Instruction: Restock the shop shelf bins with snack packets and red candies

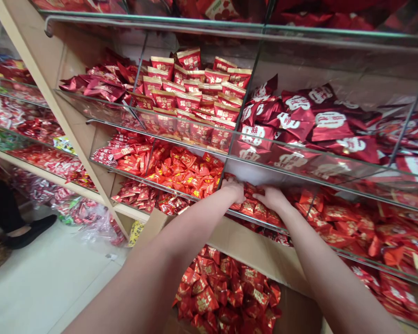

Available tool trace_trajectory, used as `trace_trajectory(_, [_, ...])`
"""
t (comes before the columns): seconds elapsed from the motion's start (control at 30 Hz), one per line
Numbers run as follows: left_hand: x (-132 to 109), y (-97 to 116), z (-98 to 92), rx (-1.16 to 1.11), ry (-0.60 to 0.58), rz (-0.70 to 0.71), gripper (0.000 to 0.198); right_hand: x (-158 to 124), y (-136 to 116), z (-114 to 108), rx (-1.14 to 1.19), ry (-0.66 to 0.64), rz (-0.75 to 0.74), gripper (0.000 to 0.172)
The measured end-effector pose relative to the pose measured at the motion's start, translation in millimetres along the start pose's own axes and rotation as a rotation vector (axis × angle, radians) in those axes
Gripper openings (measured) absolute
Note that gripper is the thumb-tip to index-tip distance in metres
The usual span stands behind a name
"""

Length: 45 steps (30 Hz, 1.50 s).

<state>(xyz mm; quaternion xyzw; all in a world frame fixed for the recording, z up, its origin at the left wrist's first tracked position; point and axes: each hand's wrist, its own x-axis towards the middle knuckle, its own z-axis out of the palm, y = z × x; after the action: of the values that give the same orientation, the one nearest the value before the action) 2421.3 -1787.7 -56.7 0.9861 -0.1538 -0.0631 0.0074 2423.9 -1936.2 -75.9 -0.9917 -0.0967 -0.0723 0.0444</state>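
Note:
Both of my hands reach into a shelf compartment of small red wrapped packets point(256, 208). My left hand point(234, 189) lies on the packets by the compartment's left divider, fingers bent downward and partly hidden. To its right, my right hand point(273, 198) touches the same packets with its thumb stretched out apart from the fingers. I see no packet lifted in either hand. Below my forearms stands an open cardboard box point(251, 243) holding a heap of red packets with gold print point(226, 292).
Clear-fronted shelves point(181, 118) hold upright red packets point(191, 88), dark red packets with white labels point(296, 111) and bright red sweets point(186, 169). A wooden upright point(55, 106) divides the units. At left, a person's shoe point(31, 232) rests on the pale floor point(73, 269) near plastic bags point(94, 222).

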Motion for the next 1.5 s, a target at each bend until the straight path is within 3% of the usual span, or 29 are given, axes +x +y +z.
trace_trajectory(0.1, [-3, -4, -0.5, -0.005, -0.01, 0.007, 0.065, -5, 0, 4, 0.028, 0.162, 0.03, 0.031])
trace_trajectory(0.2, [-8, -7, 0.8, -0.009, 0.025, 0.059, 0.065, -9, 3, 7, -0.048, 0.273, 0.174, 0.033])
trace_trajectory(0.27, [-9, -7, 2.9, -0.013, 0.078, 0.164, 0.063, -9, 5, 8, -0.086, 0.227, 0.22, 0.033])
trace_trajectory(0.37, [-8, -1, 5.9, -0.014, 0.085, 0.287, 0.056, -8, 4, 11, -0.105, 0.129, 0.165, 0.031])
trace_trajectory(0.6, [-7, 4, 9.0, -0.052, 0.042, 0.266, 0.059, -10, -2, 10, -0.136, 0.104, 0.051, 0.031])
trace_trajectory(0.8, [-8, -2, 11.4, -0.052, 0.033, 0.267, 0.059, -11, -1, 8, -0.25, 0.02, 0.064, 0.027])
trace_trajectory(0.97, [-7, -4, 15.6, -0.075, 0.039, 0.272, 0.063, -10, -1, 11, -0.232, 0.038, 0.034, 0.03])
trace_trajectory(1.23, [2, -3, 14.3, -0.138, 0.092, -0.002, 0.065, -11, -2, 12, -0.182, 0.07, 0.056, 0.029])
trace_trajectory(1.4, [9, -1, 7.1, -0.113, 0.058, -0.052, 0.058, -11, -2, 13, -0.16, 0.083, 0.1, 0.03])
trace_trajectory(1.5, [10, -1, 7.7, -0.102, 0.035, -0.055, 0.06, -11, -2, 13, -0.154, 0.159, 0.109, 0.027])
